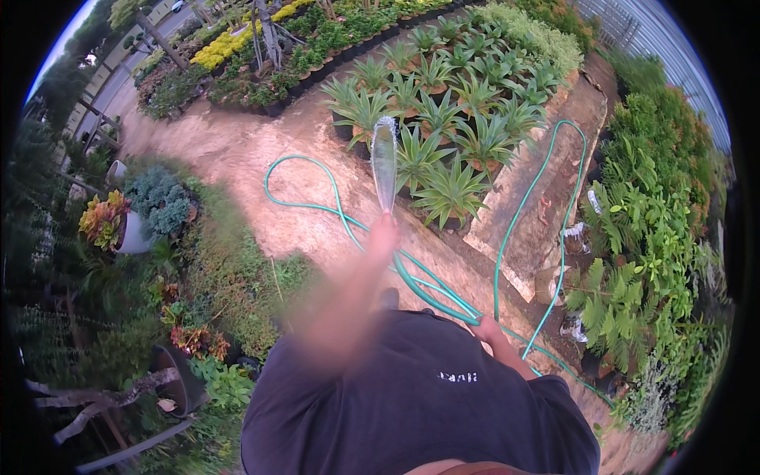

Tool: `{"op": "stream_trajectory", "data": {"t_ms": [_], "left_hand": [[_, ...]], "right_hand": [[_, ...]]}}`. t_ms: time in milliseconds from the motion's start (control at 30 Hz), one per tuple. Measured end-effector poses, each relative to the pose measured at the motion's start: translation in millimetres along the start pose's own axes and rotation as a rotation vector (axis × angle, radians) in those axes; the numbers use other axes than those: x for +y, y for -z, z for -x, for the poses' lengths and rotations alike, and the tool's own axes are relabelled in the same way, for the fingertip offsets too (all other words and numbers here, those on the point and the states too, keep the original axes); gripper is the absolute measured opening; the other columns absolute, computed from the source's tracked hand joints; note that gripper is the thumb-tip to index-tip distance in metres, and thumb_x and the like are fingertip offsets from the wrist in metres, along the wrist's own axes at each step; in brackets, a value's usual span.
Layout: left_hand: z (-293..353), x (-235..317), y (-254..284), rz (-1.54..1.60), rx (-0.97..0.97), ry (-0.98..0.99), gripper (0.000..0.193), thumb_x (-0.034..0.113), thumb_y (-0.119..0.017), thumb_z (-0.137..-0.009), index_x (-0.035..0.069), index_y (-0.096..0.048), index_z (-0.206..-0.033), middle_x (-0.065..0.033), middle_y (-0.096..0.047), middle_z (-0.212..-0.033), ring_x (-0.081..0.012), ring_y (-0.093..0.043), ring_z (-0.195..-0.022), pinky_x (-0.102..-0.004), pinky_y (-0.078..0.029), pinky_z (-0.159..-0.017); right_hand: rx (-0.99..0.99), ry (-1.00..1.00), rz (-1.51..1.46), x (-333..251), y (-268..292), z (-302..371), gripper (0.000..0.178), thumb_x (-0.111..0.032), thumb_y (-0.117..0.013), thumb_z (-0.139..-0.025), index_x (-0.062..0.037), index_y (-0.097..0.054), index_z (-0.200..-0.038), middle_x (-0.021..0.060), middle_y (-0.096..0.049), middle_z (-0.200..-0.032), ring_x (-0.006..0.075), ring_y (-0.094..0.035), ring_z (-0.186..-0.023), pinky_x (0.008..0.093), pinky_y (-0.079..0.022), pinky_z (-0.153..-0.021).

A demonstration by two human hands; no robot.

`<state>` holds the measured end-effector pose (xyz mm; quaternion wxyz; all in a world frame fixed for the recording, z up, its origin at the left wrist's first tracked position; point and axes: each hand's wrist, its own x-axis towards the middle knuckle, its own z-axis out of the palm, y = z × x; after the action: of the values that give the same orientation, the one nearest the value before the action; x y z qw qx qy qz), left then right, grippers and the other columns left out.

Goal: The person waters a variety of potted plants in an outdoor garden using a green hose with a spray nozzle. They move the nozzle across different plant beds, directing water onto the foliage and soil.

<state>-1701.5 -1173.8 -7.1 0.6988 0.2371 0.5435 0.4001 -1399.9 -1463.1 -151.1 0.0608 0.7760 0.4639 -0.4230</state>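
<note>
My left hand (383, 235) is stretched out in front of me, closed round the end of a green garden hose (434, 300). A clear fan of water (385, 168) sprays from that end toward potted spiky agave-like plants (451, 190). The left forearm is smeared by motion, and the fingers partly hide the hose's mouth. Lower and to the right, by my waist, my right hand (488, 328) is closed round the same hose. Between the two hands the hose sags in a curve, with a second strand alongside it.
Loops of the hose lie across the brown dirt path (198, 142) and a flat slab (546, 198) on the right. Leafy shrubs and ferns (609, 309) line the right side. At left stand a white pot (136, 234), a dark tilted pot (184, 381) and low greenery.
</note>
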Motion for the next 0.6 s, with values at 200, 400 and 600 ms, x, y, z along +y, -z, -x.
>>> {"op": "stream_trajectory", "data": {"t_ms": [200, 400, 600], "left_hand": [[-2.3, 1.1, 8.2, 0.025, 0.009, -0.020, 0.033, 0.040, -0.039, -0.107, 0.012, -0.047, -0.091, 0.0031, -0.040, -0.061, -0.0099, -0.034, -0.044, -0.0277, -0.027, -0.040], [-30.7, -20.4, 33.5, -0.339, -0.047, -0.312, 0.034, 0.040, -0.039, -0.107, 0.011, -0.047, -0.091, 0.0028, -0.040, -0.061, -0.0107, -0.034, -0.044, -0.0289, -0.028, -0.040], [-23.3, -28.7, 37.6, -0.319, -0.021, -0.311, 0.036, 0.040, -0.039, -0.107, 0.011, -0.049, -0.089, 0.0031, -0.039, -0.061, -0.0107, -0.033, -0.043, -0.0293, -0.029, -0.040]], "right_hand": [[-0.027, 0.017, 0.041, -5.3, 6.2, -7.4, 0.062, -0.064, -0.061, -0.084, -0.0047, -0.077, -0.094, 0.0237, -0.073, -0.094, 0.0378, -0.071, -0.097, 0.0457, -0.054, -0.088], [-0.035, 0.033, 0.061, -1.8, 1.6, -15.3, 0.061, -0.063, -0.062, -0.084, -0.0047, -0.077, -0.095, 0.0228, -0.074, -0.094, 0.0371, -0.071, -0.096, 0.0448, -0.054, -0.086], [-0.043, 0.029, 0.080, 1.0, 2.4, -18.5, 0.061, -0.063, -0.064, -0.083, -0.0050, -0.078, -0.095, 0.0229, -0.074, -0.097, 0.0365, -0.071, -0.098, 0.0442, -0.054, -0.087]]}}
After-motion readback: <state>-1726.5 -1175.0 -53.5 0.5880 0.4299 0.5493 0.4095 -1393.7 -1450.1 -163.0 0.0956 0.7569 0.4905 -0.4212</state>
